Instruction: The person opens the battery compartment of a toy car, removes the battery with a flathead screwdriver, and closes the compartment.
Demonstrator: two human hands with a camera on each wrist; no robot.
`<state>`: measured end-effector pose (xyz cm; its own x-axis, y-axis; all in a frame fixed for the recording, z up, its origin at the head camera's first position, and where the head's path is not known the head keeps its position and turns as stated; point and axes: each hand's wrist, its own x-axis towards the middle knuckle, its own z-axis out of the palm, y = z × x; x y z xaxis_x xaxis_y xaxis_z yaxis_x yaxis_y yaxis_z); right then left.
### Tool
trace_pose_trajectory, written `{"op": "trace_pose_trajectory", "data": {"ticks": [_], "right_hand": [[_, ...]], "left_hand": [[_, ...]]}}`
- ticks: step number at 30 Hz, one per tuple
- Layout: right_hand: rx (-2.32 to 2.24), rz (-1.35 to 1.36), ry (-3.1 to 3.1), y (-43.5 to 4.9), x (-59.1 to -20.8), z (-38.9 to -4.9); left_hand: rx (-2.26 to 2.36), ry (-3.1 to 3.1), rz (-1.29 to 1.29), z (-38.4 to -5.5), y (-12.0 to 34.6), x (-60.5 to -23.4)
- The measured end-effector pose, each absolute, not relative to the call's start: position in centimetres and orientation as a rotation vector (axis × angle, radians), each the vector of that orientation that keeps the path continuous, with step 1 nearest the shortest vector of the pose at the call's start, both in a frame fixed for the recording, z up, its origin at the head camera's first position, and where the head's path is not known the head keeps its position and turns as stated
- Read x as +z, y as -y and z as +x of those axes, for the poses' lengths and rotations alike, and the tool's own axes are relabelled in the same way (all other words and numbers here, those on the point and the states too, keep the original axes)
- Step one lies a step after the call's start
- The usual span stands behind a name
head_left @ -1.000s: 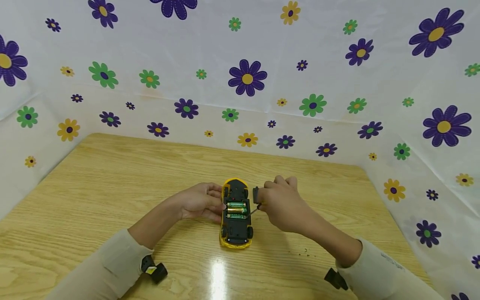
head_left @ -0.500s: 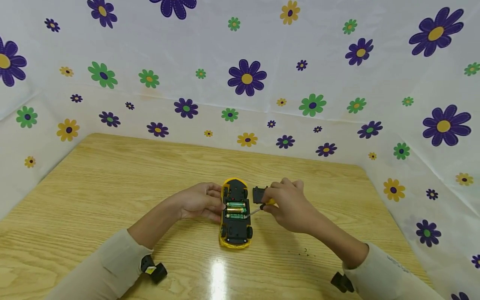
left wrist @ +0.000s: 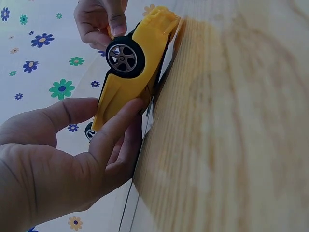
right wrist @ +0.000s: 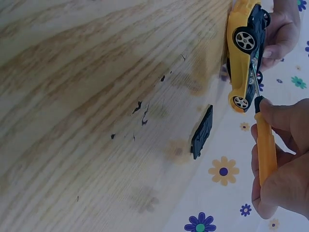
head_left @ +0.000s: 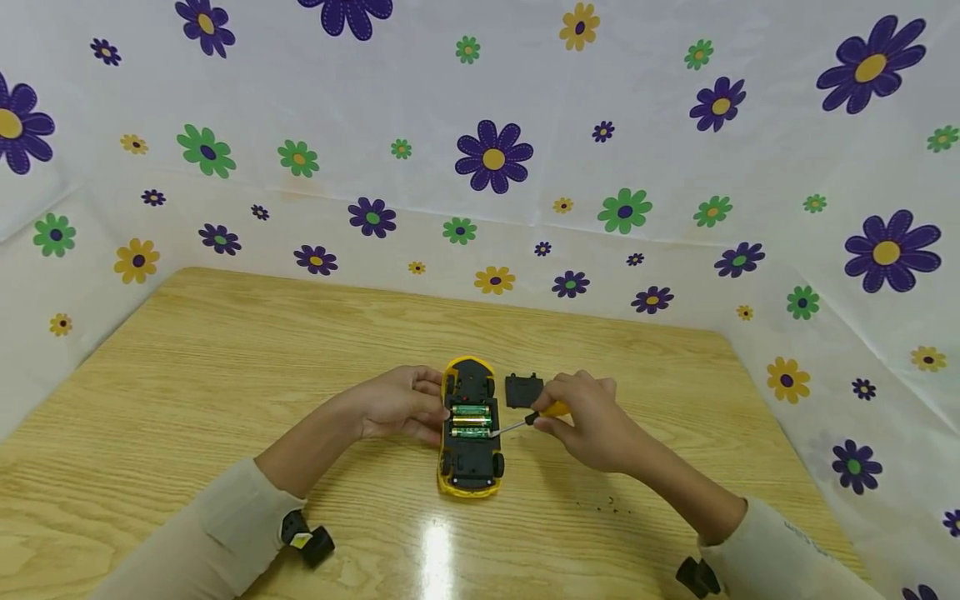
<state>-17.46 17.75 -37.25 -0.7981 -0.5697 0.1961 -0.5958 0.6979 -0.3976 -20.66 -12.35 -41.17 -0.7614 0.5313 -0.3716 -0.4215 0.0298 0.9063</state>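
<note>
A yellow toy car [head_left: 471, 467] lies upside down on the table, its black underside facing up. Three green-and-gold batteries [head_left: 471, 422] sit side by side in its uncovered battery compartment. My left hand [head_left: 397, 405] holds the car by its left side, thumb near the compartment edge and fingers along the body [left wrist: 125, 82]. In my right hand [head_left: 592, 421] is a screwdriver with a yellow handle [right wrist: 265, 145]. Its metal shaft reaches to the right end of the battery nearest me; whether the tip touches it I cannot tell. Beside the car lies the black battery cover [head_left: 523, 390].
The wooden table [head_left: 300, 333] stretches out around the car. Small dark marks [right wrist: 140, 107] spot its surface to the right of the car. A white flowered cloth [head_left: 420, 100] hangs behind and along the sides.
My right hand has moved a little to the right and towards me with the screwdriver, uncovering more of the battery cover. My left hand and the car have stayed in place.
</note>
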Motion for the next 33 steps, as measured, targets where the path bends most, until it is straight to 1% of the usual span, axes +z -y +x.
{"op": "trace_pose_trajectory", "data": {"ticks": [14,33], "right_hand": [[0.772,1.002,2.869,-18.4,-37.8,-17.6],[0.593,1.227,2.921,-19.3,-37.0,-18.5]], "left_hand": [[1.810,-1.638,0.113,-20.6,12.3,-41.3],[1.810,-1.645,0.095,-20.8,12.4,-41.2]]}}
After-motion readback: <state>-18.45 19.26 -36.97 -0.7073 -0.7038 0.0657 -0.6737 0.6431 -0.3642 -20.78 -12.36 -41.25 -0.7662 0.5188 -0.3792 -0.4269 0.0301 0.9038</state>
